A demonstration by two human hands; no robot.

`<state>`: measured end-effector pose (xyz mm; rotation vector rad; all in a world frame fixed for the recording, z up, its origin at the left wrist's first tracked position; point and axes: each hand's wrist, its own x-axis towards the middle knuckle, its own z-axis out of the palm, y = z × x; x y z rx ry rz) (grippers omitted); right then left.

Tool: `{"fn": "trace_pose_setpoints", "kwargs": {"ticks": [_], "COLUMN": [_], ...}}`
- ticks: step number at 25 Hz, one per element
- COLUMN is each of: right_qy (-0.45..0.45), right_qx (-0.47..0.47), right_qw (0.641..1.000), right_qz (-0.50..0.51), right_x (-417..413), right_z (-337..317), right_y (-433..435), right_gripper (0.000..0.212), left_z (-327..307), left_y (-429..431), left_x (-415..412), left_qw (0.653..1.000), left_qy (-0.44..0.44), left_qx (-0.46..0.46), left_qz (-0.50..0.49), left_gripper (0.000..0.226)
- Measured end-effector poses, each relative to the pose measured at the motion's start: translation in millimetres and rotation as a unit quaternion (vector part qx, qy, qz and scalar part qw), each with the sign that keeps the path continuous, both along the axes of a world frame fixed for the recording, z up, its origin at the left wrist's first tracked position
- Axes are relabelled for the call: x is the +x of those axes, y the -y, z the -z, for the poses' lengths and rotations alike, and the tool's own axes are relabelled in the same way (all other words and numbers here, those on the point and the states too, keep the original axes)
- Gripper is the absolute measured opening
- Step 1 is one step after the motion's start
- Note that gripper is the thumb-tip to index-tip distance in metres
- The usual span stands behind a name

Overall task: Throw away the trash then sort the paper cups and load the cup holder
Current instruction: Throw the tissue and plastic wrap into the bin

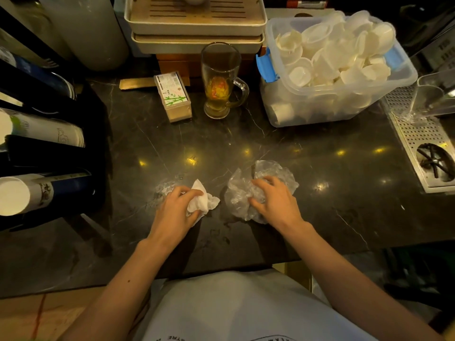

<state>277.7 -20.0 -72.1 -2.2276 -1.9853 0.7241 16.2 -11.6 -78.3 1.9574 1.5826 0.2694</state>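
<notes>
On the dark marble counter (246,134) my left hand (176,210) grips a crumpled white tissue (205,200), with a scrap of clear plastic (163,187) lying just behind its knuckles. My right hand (273,200) presses down on a crumpled clear plastic bag (248,190), fingers curled into it. At the left edge a black cup holder (49,153) keeps stacks of paper cups (46,130) lying on their sides, their white bases (13,195) facing me.
A clear bin (339,104) heaped with white plastic lids stands at the back right. A glass mug of tea (221,82) and a toothpick box (173,97) sit mid-back, before stacked tea trays (197,28). A perforated metal drain tray (418,141) lies at right.
</notes>
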Motion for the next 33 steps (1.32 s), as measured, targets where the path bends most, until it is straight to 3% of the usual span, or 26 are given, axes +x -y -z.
{"fn": "trace_pose_setpoints", "kwargs": {"ticks": [8, 18, 23, 33], "right_qy": [-0.053, -0.035, -0.05, -0.055], "right_qx": [0.086, 0.159, 0.181, 0.202], "right_qw": [0.994, 0.961, 0.933, 0.91], "right_qz": [0.051, 0.225, 0.308, 0.357], "right_x": [-11.8, 14.4, 50.1, 138.4], "right_z": [-13.1, -34.3, -26.5, 27.2], "right_y": [38.5, 159.4, 238.0, 437.5], "right_gripper": [0.038, 0.031, 0.033, 0.032], "left_z": [-7.4, -20.2, -20.2, 10.0], "left_y": [10.3, 39.5, 96.8, 266.6], "left_x": [-3.1, 62.3, 106.5, 217.4], "left_qw": [0.996, 0.975, 0.966, 0.959], "left_qy": [0.083, 0.165, 0.159, 0.121], "left_qx": [0.038, 0.035, 0.039, 0.014], "left_qz": [0.007, 0.147, 0.202, 0.255], "left_gripper": [0.034, 0.032, 0.033, 0.035]}}
